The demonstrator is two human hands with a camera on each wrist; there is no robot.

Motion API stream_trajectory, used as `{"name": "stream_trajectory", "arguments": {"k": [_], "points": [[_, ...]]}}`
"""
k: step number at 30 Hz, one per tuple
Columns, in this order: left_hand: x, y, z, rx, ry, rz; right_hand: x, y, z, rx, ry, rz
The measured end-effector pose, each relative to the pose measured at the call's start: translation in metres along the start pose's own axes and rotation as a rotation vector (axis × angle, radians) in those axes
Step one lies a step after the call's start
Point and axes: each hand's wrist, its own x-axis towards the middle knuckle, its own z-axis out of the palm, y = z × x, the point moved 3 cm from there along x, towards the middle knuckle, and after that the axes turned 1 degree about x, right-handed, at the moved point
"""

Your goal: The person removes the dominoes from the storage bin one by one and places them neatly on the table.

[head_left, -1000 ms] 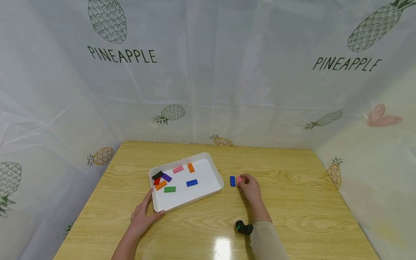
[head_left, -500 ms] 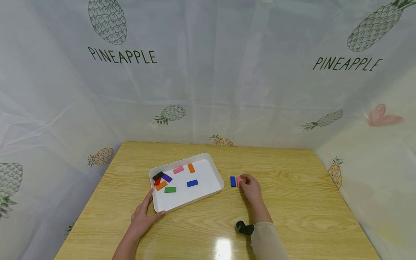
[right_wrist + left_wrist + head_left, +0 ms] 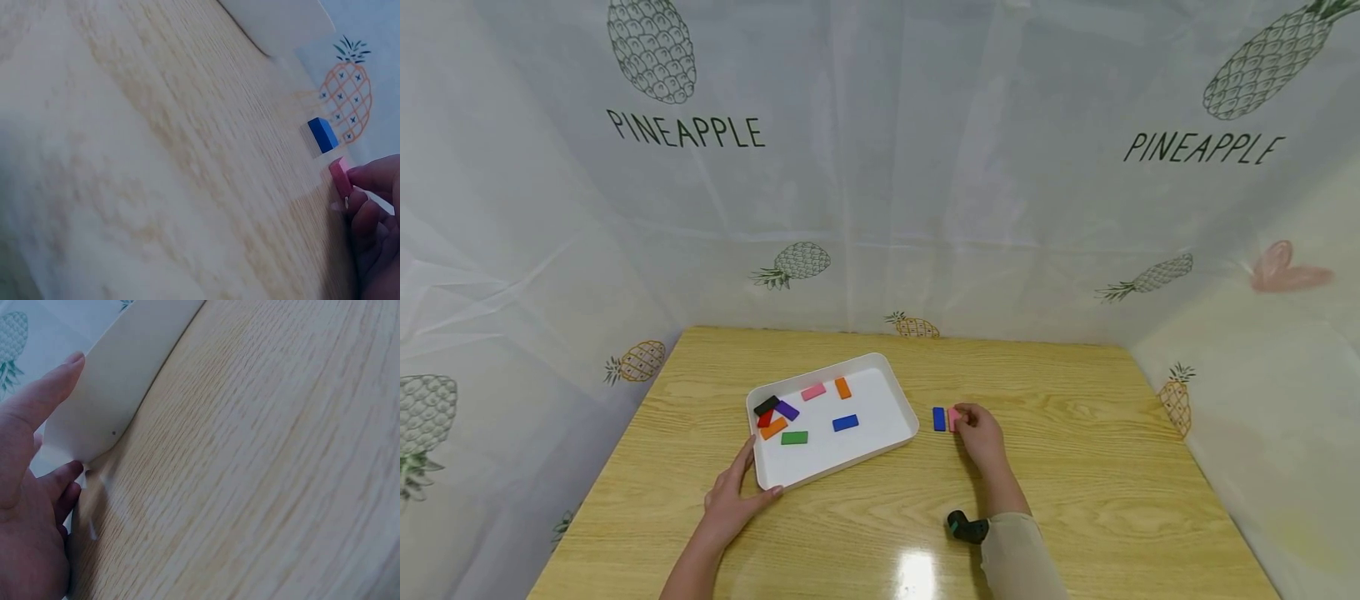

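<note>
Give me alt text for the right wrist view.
A right hand pinches a pink block next to, but apart from, a blue block on a wood-grain table. Upper right: part of a white tray and a pale sheet printed with a pineapple.

"What stands behind the table [image 3: 1105, 433]?"
"Pale sheeting [image 3: 880, 183], creased at the left, and it runs along both sides too."
"Any pattern?"
"Pineapple drawings [image 3: 655, 54], some grey-green, some orange, with the word PINEAPPLE [image 3: 685, 129] twice, and a pink heart [image 3: 1288, 268] on the right."
"And the table itself?"
"Yellowish wood grain, with a bright patch of reflected light [image 3: 916, 575] low in the head view."
</note>
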Motion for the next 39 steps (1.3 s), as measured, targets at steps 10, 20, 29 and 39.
{"name": "stream_trajectory", "arguments": {"k": [10,20,29,39], "points": [[0.0,-0.001,0.0,0.01,-0.01,-0.016,-0.01,-0.004,0.001,0.141,0.108,-0.043],[0.0,-0.002,-0.001,0.01,-0.007,-0.009,-0.036,-0.042,0.015,0.316,0.104,-0.1],[0.0,-0.001,-0.001,0.004,-0.015,-0.012,-0.051,-0.072,0.048,0.389,0.032,-0.151],[-0.001,0.0,-0.001,-0.008,-0.005,0.0,-0.062,-0.1,0.08,0.355,-0.063,-0.179]]}}
